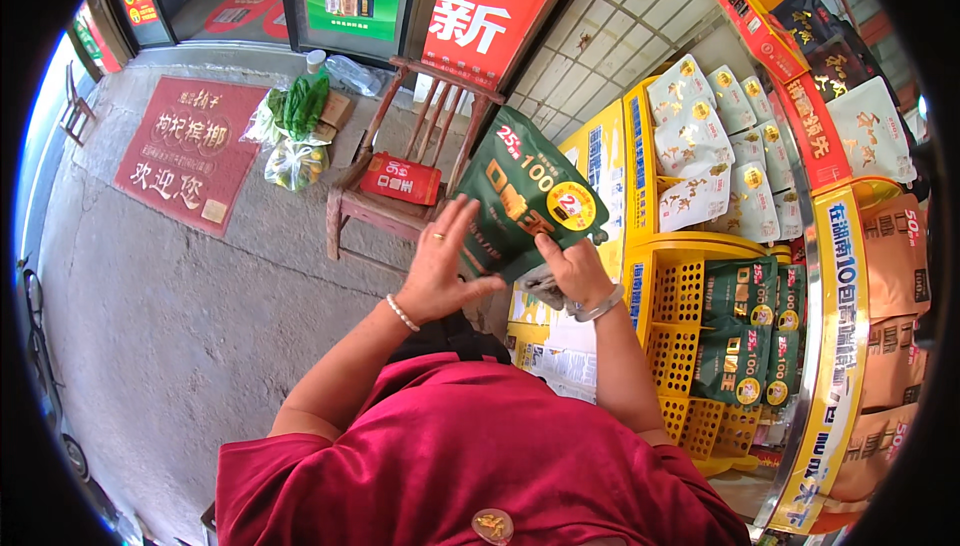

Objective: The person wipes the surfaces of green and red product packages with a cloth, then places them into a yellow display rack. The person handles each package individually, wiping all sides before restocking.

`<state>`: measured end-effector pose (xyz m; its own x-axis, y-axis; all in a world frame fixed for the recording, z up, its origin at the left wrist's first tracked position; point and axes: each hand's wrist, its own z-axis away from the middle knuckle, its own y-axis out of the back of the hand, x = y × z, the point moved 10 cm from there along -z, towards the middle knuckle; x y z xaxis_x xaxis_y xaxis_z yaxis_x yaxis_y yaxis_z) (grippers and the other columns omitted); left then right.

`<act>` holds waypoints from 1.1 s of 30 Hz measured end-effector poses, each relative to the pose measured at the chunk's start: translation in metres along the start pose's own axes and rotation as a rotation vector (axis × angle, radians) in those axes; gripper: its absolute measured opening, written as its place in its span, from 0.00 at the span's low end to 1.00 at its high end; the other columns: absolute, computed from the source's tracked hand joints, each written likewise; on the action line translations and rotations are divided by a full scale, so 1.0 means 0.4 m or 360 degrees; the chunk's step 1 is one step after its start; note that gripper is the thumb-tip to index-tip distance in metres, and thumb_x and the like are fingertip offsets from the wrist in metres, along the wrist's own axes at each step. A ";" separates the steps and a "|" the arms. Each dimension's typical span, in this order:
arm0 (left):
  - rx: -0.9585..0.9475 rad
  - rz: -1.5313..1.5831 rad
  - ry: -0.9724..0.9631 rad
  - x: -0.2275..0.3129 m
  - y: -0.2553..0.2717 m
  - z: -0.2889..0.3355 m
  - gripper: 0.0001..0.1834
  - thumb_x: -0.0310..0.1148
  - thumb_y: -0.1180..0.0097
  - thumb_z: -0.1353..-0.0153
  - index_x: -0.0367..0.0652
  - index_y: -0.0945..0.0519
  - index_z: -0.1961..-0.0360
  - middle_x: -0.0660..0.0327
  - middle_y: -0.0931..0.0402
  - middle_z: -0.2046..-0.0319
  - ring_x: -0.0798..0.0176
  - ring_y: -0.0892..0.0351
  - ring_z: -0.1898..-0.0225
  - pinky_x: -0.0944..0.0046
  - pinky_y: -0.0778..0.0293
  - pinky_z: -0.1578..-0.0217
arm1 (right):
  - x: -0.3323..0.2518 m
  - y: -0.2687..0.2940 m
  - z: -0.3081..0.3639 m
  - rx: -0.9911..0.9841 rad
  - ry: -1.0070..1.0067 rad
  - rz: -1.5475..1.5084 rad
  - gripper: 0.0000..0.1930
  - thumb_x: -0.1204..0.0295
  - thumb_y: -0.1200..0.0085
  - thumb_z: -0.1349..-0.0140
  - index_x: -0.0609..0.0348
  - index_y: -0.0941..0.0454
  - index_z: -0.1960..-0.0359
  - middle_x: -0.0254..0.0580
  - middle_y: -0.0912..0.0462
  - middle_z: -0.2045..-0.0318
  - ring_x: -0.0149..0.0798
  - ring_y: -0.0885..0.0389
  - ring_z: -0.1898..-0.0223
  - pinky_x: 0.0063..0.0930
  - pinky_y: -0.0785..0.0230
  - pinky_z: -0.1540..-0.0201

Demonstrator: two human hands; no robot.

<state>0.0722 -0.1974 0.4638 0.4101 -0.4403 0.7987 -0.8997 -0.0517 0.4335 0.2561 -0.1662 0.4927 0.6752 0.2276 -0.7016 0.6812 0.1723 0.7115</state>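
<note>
A large dark green snack pouch (510, 186) with a yellow round sticker is held up, tilted, in front of me. My right hand (582, 274) grips its lower right part, thumb on the front and fingers behind. A crumpled grey cloth (542, 291) shows beneath the pouch beside that hand; whether the hand holds it too is unclear. My left hand (440, 268) is at the pouch's lower left edge, fingers stretched out and thumb apart. A bead bracelet is on the left wrist, a pale bangle on the right.
A wooden chair (400, 176) bearing a red packet (402, 179) stands ahead. To my right, a yellow display rack (680, 291) holds green pouches (735, 361), white pouches (690, 136) and orange pouches (890, 266). Bagged green vegetables (300, 106) and a red doormat (190, 151) lie on the concrete.
</note>
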 end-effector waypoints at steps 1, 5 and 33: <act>0.0067 0.0074 -0.0019 -0.014 0.024 0.004 0.54 0.41 0.25 0.58 0.38 0.43 0.32 0.47 0.43 0.32 0.46 0.46 0.30 0.52 0.48 0.33 | 0.005 0.014 0.004 -0.0004 0.0018 0.0011 0.21 0.54 0.54 0.32 0.62 0.20 0.58 0.58 0.17 0.63 0.60 0.21 0.57 0.43 0.30 0.57; 0.0245 0.0379 0.0345 -0.142 0.096 0.003 0.48 0.40 0.26 0.52 0.34 0.39 0.34 0.45 0.35 0.37 0.50 0.37 0.34 0.57 0.40 0.36 | 0.004 0.031 0.015 -0.0238 0.0026 -0.0654 0.18 0.65 0.49 0.32 0.62 0.25 0.45 0.41 0.20 0.49 0.38 0.25 0.47 0.31 0.37 0.43; -0.0002 0.1710 0.1229 -0.201 -0.056 0.085 0.20 0.45 0.53 0.29 0.38 0.21 0.54 0.64 0.18 0.64 0.71 0.19 0.66 0.71 0.23 0.65 | 0.094 -0.116 0.075 -0.0731 -0.0308 -0.0483 0.21 0.63 0.45 0.34 0.69 0.25 0.81 0.31 0.32 0.86 0.23 0.36 0.79 0.27 0.40 0.76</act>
<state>0.0544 -0.1912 0.3756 -0.5223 0.3593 0.7734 -0.8285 0.0011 -0.5600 0.2582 -0.1946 0.4322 0.5377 -0.0687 -0.8403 0.6889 0.6104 0.3909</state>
